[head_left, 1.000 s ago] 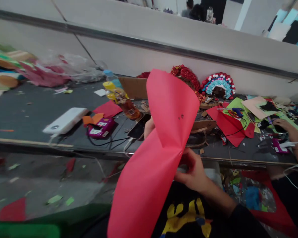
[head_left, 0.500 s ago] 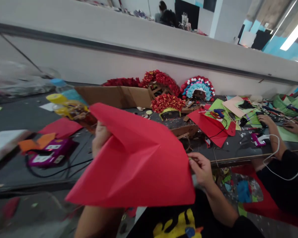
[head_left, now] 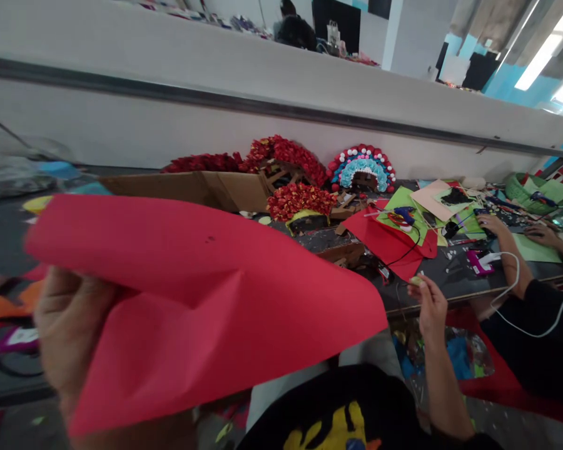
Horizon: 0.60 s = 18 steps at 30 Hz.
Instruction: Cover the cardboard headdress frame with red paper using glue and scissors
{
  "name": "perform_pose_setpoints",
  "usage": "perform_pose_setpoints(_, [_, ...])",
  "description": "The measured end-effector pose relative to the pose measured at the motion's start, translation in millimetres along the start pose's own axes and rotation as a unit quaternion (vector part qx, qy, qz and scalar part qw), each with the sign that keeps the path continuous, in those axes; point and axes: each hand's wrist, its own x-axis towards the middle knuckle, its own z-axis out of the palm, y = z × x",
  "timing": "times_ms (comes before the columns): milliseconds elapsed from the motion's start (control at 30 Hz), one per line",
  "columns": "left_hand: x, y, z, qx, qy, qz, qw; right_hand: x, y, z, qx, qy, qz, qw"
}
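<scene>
My left hand [head_left: 72,325] grips a large red sheet [head_left: 263,319] of paper or thin foam by its left side. The sheet is bent, with a crease near its middle, and hides much of the table behind it. Off the sheet's right tip, my right hand [head_left: 432,309] pinches a small yellowish-green piece [head_left: 416,281] between thumb and fingertips. It is apart from the red sheet and close to the table's front edge. What exactly the small piece is, I cannot make out.
Red flower-covered arches [head_left: 286,159] and a blue-and-red arch [head_left: 363,169] stand along the wall by a cardboard strip [head_left: 182,190]. Coloured sheets [head_left: 380,237] and a blue glue gun [head_left: 405,214] lie to the right. A co-worker's hands [head_left: 495,225] work beside a purple power strip [head_left: 479,262].
My left hand has moved left and nearer the camera with the red sheet. My right hand has come away from the sheet's edge, moving right with the small piece.
</scene>
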Motion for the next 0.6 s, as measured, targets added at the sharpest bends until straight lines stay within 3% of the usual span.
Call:
perform_pose_setpoints(100, [-5, 6, 4.1, 0.008, 0.001, -0.029, 1.000, 54, 10, -26, 0.093, 0.126, 0.032, 0.987])
perform_pose_setpoints(267, [-17, 14, 16.0, 0.001, -0.007, -0.054, 0.999, 152, -2, -42, 0.096, 0.193, 0.032, 0.976])
perform_pose_setpoints(367, [-20, 19, 18.6, 0.013, -0.008, -0.073, 0.997, 188, -15, -44, 0.086, 0.202, 0.034, 0.975])
perform_pose_setpoints(467, [-17, 15, 10.9, 0.010, -0.007, -0.091, 0.996, 181, -8, -43, 0.073, 0.195, 0.035, 0.978])
perform_pose_setpoints(600, [-14, -4, -5.0, -0.035, -0.048, -0.080, 0.995, 112, 23, -36, 0.058, 0.174, 0.026, 0.983])
